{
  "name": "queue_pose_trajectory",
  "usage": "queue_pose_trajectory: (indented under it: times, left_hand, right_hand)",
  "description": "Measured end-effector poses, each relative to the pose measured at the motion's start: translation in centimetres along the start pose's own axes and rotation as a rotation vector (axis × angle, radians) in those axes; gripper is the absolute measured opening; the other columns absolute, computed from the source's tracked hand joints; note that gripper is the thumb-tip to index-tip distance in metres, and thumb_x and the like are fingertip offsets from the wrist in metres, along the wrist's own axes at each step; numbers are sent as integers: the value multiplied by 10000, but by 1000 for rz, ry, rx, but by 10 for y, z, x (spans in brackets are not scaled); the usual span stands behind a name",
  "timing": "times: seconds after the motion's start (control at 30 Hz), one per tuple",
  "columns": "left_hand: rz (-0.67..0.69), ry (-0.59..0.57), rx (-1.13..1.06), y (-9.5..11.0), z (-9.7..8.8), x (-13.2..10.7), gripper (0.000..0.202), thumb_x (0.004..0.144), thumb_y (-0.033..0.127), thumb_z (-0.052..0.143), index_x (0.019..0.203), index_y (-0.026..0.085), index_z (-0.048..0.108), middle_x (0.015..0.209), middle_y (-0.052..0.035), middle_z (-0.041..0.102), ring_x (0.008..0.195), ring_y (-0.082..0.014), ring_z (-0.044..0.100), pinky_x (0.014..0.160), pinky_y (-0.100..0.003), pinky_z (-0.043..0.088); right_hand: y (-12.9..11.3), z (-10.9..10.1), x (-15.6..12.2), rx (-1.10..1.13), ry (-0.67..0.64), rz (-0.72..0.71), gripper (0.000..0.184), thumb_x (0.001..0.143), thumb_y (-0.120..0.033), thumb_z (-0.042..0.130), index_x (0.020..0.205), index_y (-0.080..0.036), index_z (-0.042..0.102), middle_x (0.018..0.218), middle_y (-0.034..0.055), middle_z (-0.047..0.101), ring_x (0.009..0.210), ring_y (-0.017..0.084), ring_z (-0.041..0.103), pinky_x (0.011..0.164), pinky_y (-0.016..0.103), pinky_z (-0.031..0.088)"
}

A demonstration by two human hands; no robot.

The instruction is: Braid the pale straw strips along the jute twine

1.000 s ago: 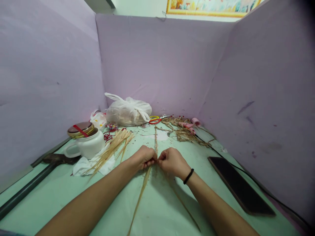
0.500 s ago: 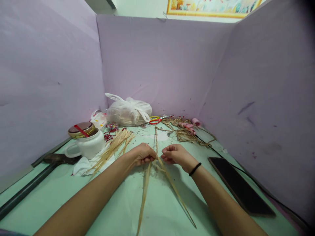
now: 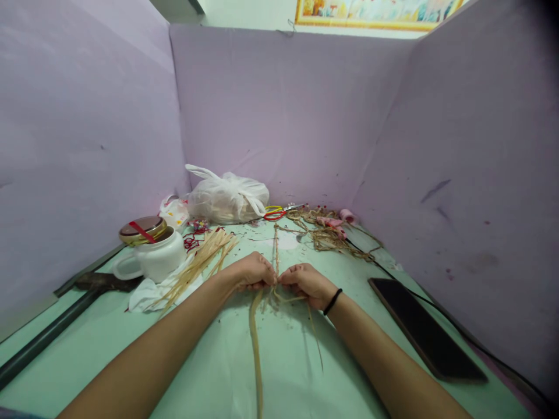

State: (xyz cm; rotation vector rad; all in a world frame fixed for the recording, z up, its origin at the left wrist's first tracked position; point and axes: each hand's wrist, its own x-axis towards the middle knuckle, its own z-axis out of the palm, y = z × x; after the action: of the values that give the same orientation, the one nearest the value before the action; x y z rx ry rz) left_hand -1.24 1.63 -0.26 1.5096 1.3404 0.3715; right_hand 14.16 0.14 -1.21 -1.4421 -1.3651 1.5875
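Loose straw strands (image 3: 255,337) trail over the green worktop (image 3: 209,372) toward its near edge. At mid-worktop the left hand (image 3: 252,272) and right hand (image 3: 305,280), fingers closed, pinch the strands between meeting fingertips. Beyond them, a plaited cord (image 3: 276,244) runs toward the far edge.

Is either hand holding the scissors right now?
No, the scissors lie at the back by the plastic bag; left hand and right hand pinch straw strands.
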Motion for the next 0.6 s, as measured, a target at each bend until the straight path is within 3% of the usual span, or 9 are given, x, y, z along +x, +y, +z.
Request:
queue_pose_trajectory:
  times: [0.13,0.27,0.5,0.6]
  left_hand:
    - [-51,74,120,12,-2,-12,141,528,260,592,569,125,591,455,13,500,327,-56,305,345,-207,191]
    - [-62,131,238,22,9,-22,112,552,233,559,561,128,597,451,4,501,345,-67,328,371,-212,232]
    - [54,435,631,21,42,-29,170,558,207,538,668,146,653,627,-76,614,596,-165,550,478,-220,313]
    - [63,368,623,23,41,-31,144,562,203,540,641,143,645,612,-75,615,564,-157,547,471,-218,319]
  right_hand:
    - [0,1,-1,16,-11,32,134,556,-101,508,441,-135,448,342,-57,376,299,16,207,333,193,88]
    - [1,3,1,81,-26,56,85,538,-84,477,461,-119,482,354,-46,386,311,21,241,329,181,101]
    - [6,6,6,184,18,88,145,509,-70,456,417,-148,376,341,-61,316,307,16,226,331,170,89]
    - [5,5,3,167,-43,72,159,504,-69,459,414,-152,358,332,-71,291,304,9,199,332,165,86]
